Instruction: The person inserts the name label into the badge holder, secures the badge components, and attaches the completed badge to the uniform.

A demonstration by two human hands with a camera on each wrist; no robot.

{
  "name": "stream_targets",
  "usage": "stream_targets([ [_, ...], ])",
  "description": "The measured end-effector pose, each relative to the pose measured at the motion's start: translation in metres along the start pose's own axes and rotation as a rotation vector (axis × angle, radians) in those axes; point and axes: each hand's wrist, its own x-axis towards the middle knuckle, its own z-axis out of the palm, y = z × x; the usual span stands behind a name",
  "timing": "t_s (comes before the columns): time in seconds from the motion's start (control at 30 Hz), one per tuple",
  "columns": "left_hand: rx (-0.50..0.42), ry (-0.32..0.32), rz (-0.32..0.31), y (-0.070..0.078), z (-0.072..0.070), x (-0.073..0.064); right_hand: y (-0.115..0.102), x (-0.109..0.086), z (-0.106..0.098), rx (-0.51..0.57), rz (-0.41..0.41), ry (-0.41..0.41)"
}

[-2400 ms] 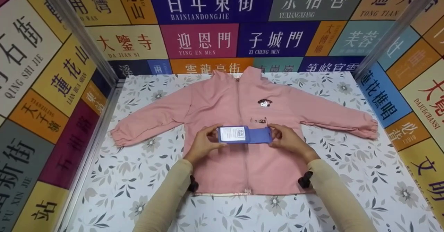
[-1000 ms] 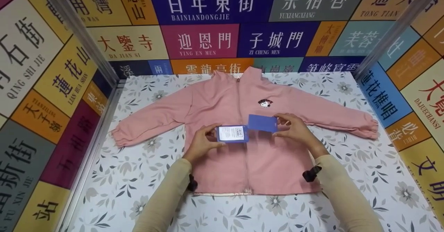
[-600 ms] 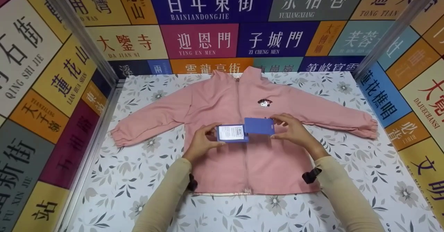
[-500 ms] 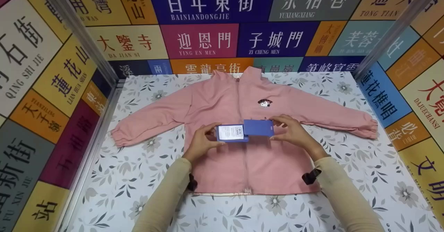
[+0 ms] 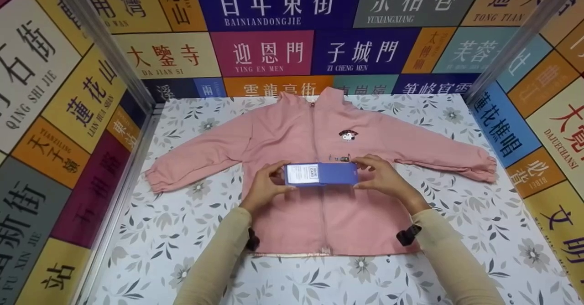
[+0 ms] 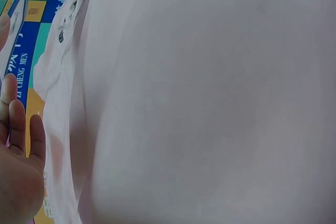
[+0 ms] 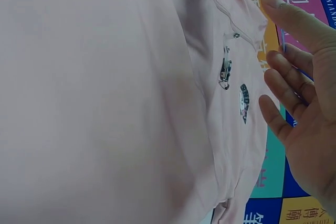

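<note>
Floral-patterned tabletop (image 5: 159, 232), blue card holder (image 5: 335, 173) with white card (image 5: 300, 173) showing, held above pink jacket (image 5: 292, 223), left hand (image 5: 265, 187) pinching holder's left end, thumb at lower edge, right hand (image 5: 385, 179) pinching right end likewise, both forearms (image 5: 216, 257) angled inward.

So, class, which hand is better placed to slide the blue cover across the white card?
Probably the right hand: it pinches the blue cover by its outer end, in line with the white card. The left hand pinches the opposite end, so it seems better suited to steadying.
</note>
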Motion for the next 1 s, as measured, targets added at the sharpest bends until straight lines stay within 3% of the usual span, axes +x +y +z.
stream_targets([
  [1.0,0.025,-0.002,0.040,0.0009,0.0011,0.0009,-0.0049,0.0037,0.0025,-0.023,-0.003,-0.035],
])
